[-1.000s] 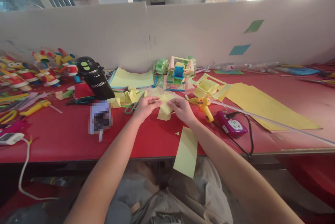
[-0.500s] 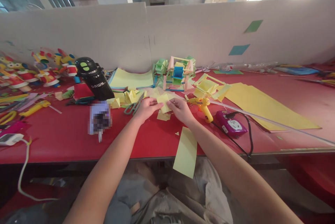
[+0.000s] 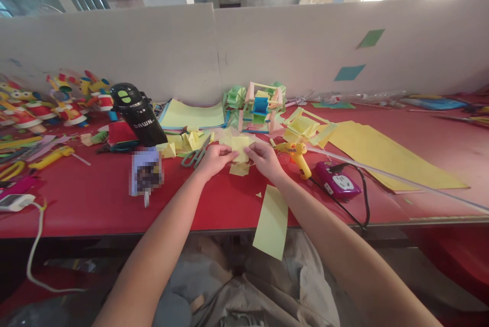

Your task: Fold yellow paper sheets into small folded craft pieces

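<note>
A small piece of yellow paper (image 3: 240, 147) is pinched between my two hands above the table. My left hand (image 3: 216, 159) grips its left edge, and my right hand (image 3: 264, 160) its right edge, thumbs toward each other. Just below lies another yellow paper scrap (image 3: 239, 169) on the red surface. Green-handled scissors (image 3: 191, 158) rest left of my left hand. Beside my right hand is a yellow glue gun (image 3: 296, 153). A longer pale yellow paper strip (image 3: 271, 222) hangs over the table's front edge under my right forearm.
Behind my hands stands a paper-and-stick wheel model (image 3: 261, 107). A black bottle (image 3: 137, 115) and a pixelated object (image 3: 145, 171) stand to the left. On the right are a purple power socket (image 3: 338, 180) with a black cord and large yellow sheets (image 3: 389, 159).
The held yellow paper has turned from tilted to nearly square-on between my fingers. Both hands stay in almost the same place, and the surrounding things have not moved.
</note>
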A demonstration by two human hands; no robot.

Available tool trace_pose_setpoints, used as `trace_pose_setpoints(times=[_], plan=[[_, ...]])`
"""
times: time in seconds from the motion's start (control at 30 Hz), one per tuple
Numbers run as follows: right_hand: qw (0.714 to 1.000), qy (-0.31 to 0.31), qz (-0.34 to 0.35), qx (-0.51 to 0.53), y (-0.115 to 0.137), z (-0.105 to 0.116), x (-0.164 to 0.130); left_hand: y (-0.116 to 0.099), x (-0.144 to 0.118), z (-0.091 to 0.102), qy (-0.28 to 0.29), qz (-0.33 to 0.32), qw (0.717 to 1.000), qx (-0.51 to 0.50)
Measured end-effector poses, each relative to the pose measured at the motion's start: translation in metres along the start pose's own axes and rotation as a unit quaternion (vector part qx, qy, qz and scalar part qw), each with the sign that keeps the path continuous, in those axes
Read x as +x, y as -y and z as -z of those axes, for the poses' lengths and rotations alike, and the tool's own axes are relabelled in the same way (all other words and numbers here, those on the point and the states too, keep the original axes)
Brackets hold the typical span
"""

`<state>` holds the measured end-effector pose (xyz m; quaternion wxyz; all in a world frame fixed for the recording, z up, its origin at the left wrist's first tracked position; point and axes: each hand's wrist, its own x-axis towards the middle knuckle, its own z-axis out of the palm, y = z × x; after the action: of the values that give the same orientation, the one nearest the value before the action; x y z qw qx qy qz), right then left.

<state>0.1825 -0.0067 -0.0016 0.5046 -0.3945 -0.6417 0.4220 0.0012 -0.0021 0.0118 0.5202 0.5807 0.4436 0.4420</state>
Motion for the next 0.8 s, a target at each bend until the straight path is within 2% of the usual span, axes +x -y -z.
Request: trace_pose_setpoints(times=[0.27,0.47,0.8], plan=[[1.0,0.004,-0.007,-0.021,0.0,-0.002,0.0,-0.004,-0.001,0.0,-0.029,-0.025,0.997,0.068],[0.999,0.02,0.01,-0.024,0.005,0.0,-0.002,0.001,0.002,0.005,-0.053,-0.103,0.987,0.116],[0.999,0.041,-0.016,0.03,0.004,-0.003,-0.003,0.011,0.008,0.012,-0.056,-0.107,0.99,0.079]])
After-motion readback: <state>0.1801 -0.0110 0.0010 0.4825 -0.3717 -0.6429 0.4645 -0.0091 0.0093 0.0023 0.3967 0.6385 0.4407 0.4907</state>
